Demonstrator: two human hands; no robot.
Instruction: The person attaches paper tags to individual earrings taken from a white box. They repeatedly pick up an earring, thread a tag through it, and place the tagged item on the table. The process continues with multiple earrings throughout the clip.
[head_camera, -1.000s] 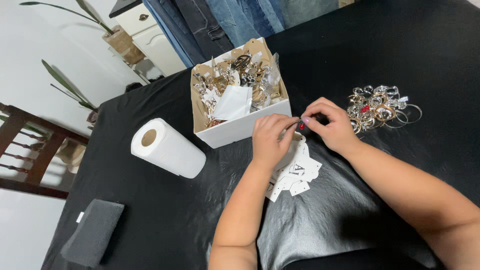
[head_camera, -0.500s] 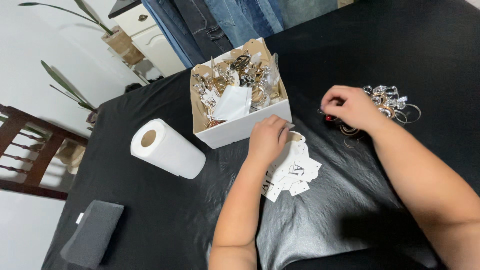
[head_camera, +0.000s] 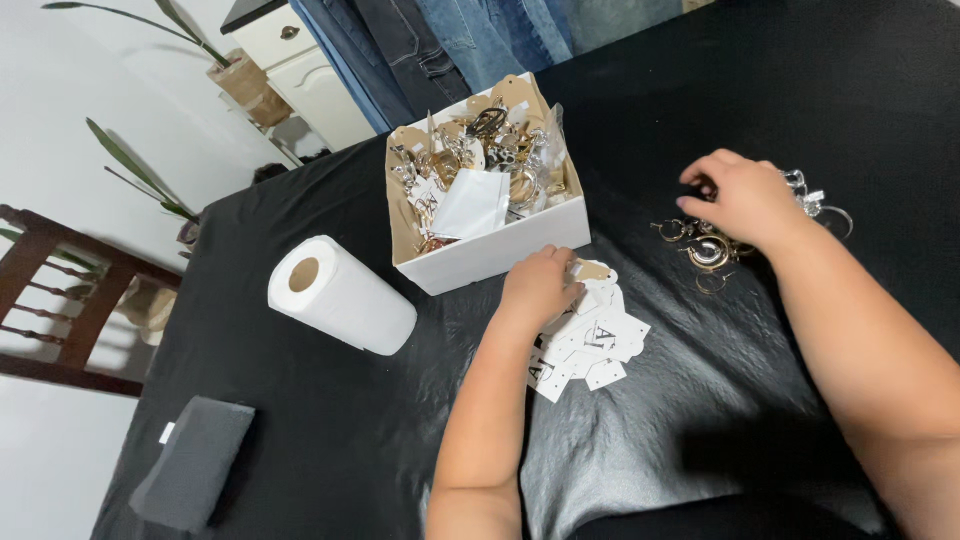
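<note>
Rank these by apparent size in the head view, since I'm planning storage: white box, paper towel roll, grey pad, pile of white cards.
1. white box
2. paper towel roll
3. grey pad and pile of white cards: they look alike, and the left hand covers part of the pile.

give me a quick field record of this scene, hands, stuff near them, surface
left hand: rests on the pile of white cards, grip unclear
right hand: on the heap of metal earrings, fingers curled
box: white, open, full of jewellery, beside left hand
paper towel roll: lying on its side
dark pad: near table corner
surface: black tablecloth
</note>
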